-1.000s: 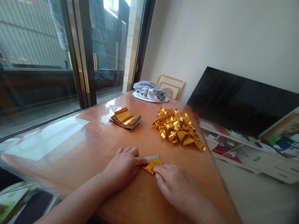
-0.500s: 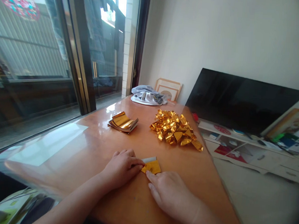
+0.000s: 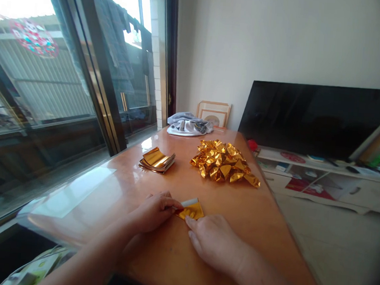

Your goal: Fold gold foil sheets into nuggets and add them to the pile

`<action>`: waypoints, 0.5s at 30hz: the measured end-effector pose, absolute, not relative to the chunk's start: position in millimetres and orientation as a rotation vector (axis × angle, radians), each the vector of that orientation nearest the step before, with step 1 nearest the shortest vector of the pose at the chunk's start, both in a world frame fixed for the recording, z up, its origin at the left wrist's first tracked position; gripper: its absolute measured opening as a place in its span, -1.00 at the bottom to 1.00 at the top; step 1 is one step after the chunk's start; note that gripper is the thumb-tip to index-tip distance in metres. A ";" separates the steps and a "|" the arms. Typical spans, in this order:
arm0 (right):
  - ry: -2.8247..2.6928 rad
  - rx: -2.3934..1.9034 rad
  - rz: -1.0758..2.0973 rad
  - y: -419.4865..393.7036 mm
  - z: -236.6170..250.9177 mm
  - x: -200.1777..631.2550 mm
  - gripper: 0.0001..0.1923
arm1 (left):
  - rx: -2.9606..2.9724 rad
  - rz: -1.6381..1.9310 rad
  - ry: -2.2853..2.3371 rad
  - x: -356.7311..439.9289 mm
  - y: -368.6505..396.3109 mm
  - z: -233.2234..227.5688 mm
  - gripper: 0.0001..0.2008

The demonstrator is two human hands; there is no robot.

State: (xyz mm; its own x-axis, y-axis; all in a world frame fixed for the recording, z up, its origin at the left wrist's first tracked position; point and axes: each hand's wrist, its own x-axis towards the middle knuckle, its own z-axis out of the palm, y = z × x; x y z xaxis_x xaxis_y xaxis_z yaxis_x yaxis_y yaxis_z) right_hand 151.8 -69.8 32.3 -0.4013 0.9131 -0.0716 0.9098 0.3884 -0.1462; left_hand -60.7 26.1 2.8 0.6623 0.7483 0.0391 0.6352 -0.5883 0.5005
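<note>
A partly folded sheet of gold foil paper [image 3: 192,210] lies on the brown table in front of me, with a pale strip showing along its far edge. My left hand [image 3: 154,211] grips its left side between thumb and fingers. From the right, my right hand [image 3: 215,242] holds the near edge down with its index fingertip, the other fingers curled under. Beyond my left hand sits a stack of flat gold foil sheets [image 3: 158,158], slightly curled. A heap of folded gold foil pieces [image 3: 223,162] lies past my right hand.
Bundled grey and white cloth [image 3: 189,126] rests at the table's [image 3: 238,198] far end, near leaning picture frames [image 3: 214,111]. A large television [image 3: 311,120] stands on a white cabinet [image 3: 362,193] to the right. Sliding glass doors [image 3: 100,75] run along the left.
The view has tilted and turned slightly. My left hand has shifted a little left along the foil paper's edge; my right hand stays nearly in place.
</note>
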 end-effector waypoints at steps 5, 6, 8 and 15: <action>-2.579 -1.720 0.284 -69.1 33.0 150.7 -0.61 | 2.384 0.321 1.081 -61.6 29.6 0.9 -0.64; -2.584 -1.715 0.289 -68.7 33.5 150.3 -0.61 | 2.356 0.323 1.106 -60.2 29.4 0.3 -0.67; -2.595 -1.703 0.283 -67.9 34.1 149.5 -0.60 | 2.308 0.325 1.176 -56.7 28.0 -0.7 -0.71; -2.575 -1.685 0.288 -67.4 32.9 149.7 -0.60 | 2.283 0.351 1.239 -53.7 27.7 -2.6 -0.71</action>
